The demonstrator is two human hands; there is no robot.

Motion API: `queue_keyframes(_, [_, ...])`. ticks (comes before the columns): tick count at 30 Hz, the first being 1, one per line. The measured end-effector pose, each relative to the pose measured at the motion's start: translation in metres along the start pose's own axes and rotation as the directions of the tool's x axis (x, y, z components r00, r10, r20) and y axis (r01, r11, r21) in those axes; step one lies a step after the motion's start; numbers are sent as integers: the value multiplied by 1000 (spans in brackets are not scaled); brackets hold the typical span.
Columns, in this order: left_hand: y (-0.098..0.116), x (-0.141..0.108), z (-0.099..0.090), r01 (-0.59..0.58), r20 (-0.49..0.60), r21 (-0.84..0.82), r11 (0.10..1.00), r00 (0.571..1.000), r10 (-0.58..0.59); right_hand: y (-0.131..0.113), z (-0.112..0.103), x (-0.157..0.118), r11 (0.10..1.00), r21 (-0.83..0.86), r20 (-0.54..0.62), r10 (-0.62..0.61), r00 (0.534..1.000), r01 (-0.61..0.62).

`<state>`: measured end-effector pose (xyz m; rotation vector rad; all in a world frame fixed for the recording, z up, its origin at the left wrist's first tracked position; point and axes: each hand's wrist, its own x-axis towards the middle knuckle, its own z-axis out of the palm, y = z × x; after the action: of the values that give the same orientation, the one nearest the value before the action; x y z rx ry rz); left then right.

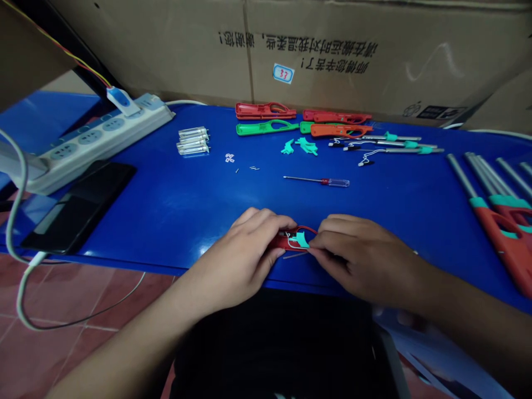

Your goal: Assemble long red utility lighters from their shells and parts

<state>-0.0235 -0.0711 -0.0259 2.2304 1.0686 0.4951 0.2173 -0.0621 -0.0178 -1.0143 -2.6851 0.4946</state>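
Along the blue desk (pixel 174 221), below stacked cardboard cartons (pixel 332 50), sit a power strip (pixel 103 138), a black tablet (pixel 78 205), finished long lighters (pixel 502 238), and rows of coloured lighter shells (pixel 266 111) beyond a small screwdriver (pixel 316 180). At the desk's near edge, the left hand (pixel 241 255) curls over a red plastic lighter body (pixel 286 241), gripping it from above, while the right hand (pixel 366 260) pinches its other end beside a teal clip (pixel 302 240) and a thin metal rod (pixel 295 255). Those fingers cover most of the body, so its inner parts are hard to make out.
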Motion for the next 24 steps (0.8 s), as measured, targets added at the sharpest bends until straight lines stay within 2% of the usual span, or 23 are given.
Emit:
queue_keyframes(4, [1,2,-1,5,17,11,1000,1000,-5,-3,-2,0,999,11,40,41,998,-41])
queue_keyframes(9, [0,2,-2,-1,50,20,1000,999,0,0,-5,3,983,176,55,36,998,-45])
queue_keyframes(12, [0,2,-1,-10,51,19,1000,999,9,2,-9,8,944,249,99,197,975,-216])
queue_keyframes(14, [0,2,-1,-19,43,28,999,999,18,1,-13,14,882,304,197,312,930,-360])
queue_keyframes(16, [0,2,-1,-27,32,33,999,999,26,-1,-17,19,835,318,264,377,888,-449])
queue_keyframes(19, [0,1,0,-45,19,26,999,999,45,-9,-18,23,856,237,247,404,881,-459])
queue_keyframes(22, [0,1,1,-55,-3,28,998,998,55,-20,-14,23,929,60,142,354,924,-365])
queue_keyframes(24, [0,2,1,-54,-23,35,998,998,55,-26,-10,20,944,-56,84,328,941,-324])
